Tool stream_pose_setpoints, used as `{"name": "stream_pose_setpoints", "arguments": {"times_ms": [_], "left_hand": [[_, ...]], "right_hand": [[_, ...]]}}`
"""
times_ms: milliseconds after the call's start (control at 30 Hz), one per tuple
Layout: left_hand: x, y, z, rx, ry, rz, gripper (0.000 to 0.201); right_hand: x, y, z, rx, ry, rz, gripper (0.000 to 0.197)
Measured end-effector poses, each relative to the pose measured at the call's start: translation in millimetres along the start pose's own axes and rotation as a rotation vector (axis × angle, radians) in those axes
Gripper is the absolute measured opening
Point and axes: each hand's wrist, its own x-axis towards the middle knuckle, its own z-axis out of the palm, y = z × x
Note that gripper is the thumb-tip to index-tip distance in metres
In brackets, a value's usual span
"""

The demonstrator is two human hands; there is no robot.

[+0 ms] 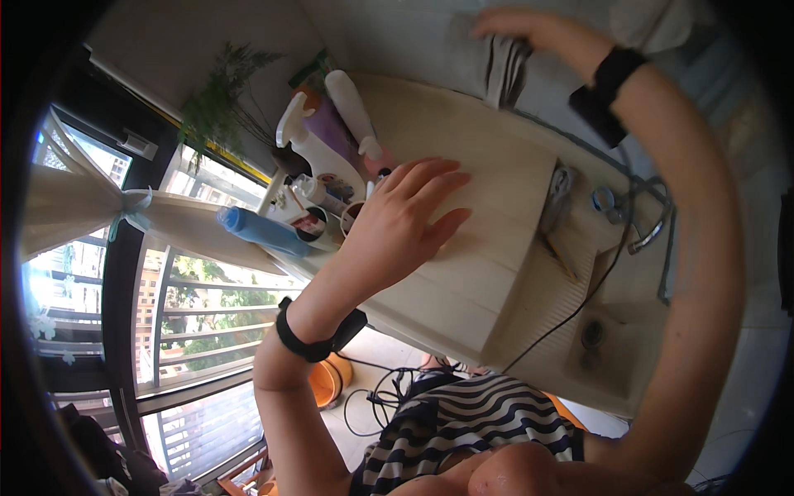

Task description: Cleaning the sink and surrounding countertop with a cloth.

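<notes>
A pale counter (pixel 496 207) spans the middle, with a sink basin (pixel 633 331) at its near right; a white spray bottle (pixel 321 157) stands at the far left, and a blue bottle (pixel 265 231) leans left; the left hand (pixel 397 211), fingers loosely spread, is over the counter's left part, holding nothing; the right hand (pixel 525 26), blurred, reaches far right by the wall, fingers closed on a striped cloth (pixel 506 73) hanging below; a thin yellowish stick (pixel 560 258) lies at right.
</notes>
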Motion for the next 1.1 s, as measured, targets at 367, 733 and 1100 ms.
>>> {"name": "stream_pose_setpoints", "arguments": {"times_ms": [367, 733, 1100], "left_hand": [[-6.6, -100.0, -19.6, 0.352, -0.009, -0.171, 0.039], [60.5, -132.1, -49.2, 0.536, -0.140, -0.318, 0.042], [70.5, -163.9, -25.4, 0.685, -0.288, -0.424, 0.043]], "right_hand": [[231.8, 50.7, 135.4, -0.133, -0.050, -0.252, 0.056], [353.2, 14.4, 238.5, -0.560, 0.782, -0.854, 0.046], [375.2, 43.8, 301.0, -0.859, 0.667, -0.924, 0.014]]}}
